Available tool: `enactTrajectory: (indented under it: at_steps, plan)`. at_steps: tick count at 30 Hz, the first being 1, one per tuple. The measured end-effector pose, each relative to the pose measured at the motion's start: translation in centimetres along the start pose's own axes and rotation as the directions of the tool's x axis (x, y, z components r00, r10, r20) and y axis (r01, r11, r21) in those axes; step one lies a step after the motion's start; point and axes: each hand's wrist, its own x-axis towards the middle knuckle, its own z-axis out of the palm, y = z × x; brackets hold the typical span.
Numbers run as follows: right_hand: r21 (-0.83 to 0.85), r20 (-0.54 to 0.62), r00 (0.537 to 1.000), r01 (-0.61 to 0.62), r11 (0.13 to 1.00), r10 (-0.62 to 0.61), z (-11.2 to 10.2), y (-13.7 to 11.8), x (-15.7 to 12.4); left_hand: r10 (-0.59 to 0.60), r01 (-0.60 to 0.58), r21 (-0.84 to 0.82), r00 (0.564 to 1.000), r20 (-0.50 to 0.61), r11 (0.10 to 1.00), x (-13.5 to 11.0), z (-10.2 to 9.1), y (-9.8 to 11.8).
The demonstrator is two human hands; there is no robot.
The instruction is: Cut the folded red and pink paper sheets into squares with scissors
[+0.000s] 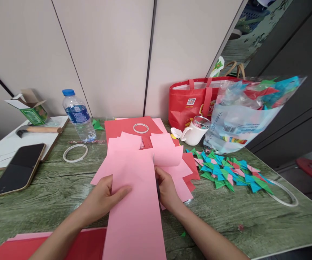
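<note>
A long pink sheet of paper hangs in front of me, held at its left edge by my left hand, thumb on top. My right hand is closed around the dark handles of scissors, mostly hidden by the hand and paper. A bit of metal blade shows at the sheet's right edge, where a cut strip of pink paper curls away to the right. Under and behind lie more pink pieces and red sheets, with a white ring on the red.
A water bottle, a phone, a hammer and an opened box are at left. At right stand a white mug, a red bag, a plastic bag and many folded paper pieces.
</note>
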Motion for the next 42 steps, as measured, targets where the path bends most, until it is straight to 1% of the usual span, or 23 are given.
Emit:
enactTrajectory:
  at_steps: [6,9,13,18,23,29,33,38,42]
  plan:
    - [0.01,0.005,1.0,-0.011,1.0,0.011,0.0,-0.1,0.0,0.003,-0.003,0.013,1.0,0.01,1.0,0.0,0.0,-0.1]
    - [0.005,0.006,1.0,-0.009,1.0,0.009,0.0,-0.1,0.0,0.003,-0.003,0.027,1.0,-0.004,1.0,0.1,-0.1,-0.2]
    - [-0.026,0.006,1.0,0.006,1.0,-0.006,-0.2,0.4,0.0,0.005,-0.005,0.019,1.0,-0.004,1.0,0.1,0.0,-0.2]
    - [-0.008,0.0,1.0,0.003,1.0,-0.003,-0.1,0.8,-0.1,0.008,-0.008,0.01,1.0,-0.013,1.0,0.0,0.1,-0.2]
    - [-0.057,-0.009,1.0,0.015,0.998,-0.015,-0.1,0.6,0.0,0.03,-0.03,0.016,0.999,-0.022,0.999,0.0,0.0,-0.3]
    - [-0.077,-0.009,0.999,0.049,0.996,-0.049,-0.2,-0.1,0.1,0.031,-0.028,-0.04,0.996,0.081,0.999,0.1,0.1,-0.3]
    - [-0.082,-0.034,0.998,0.057,0.995,-0.06,-0.1,-0.3,0.1,0.055,-0.052,-0.036,0.995,0.088,0.998,0.1,0.2,-0.3]
    - [-0.042,-0.051,0.996,0.07,0.997,-0.072,0.0,-0.4,0.2,0.043,-0.04,-0.033,0.994,0.101,0.999,-0.1,0.2,-0.3]
    - [-0.044,-0.055,0.996,0.063,0.997,-0.065,-0.1,-0.3,0.2,0.047,-0.044,-0.032,0.993,0.104,0.998,-0.1,0.2,-0.1]
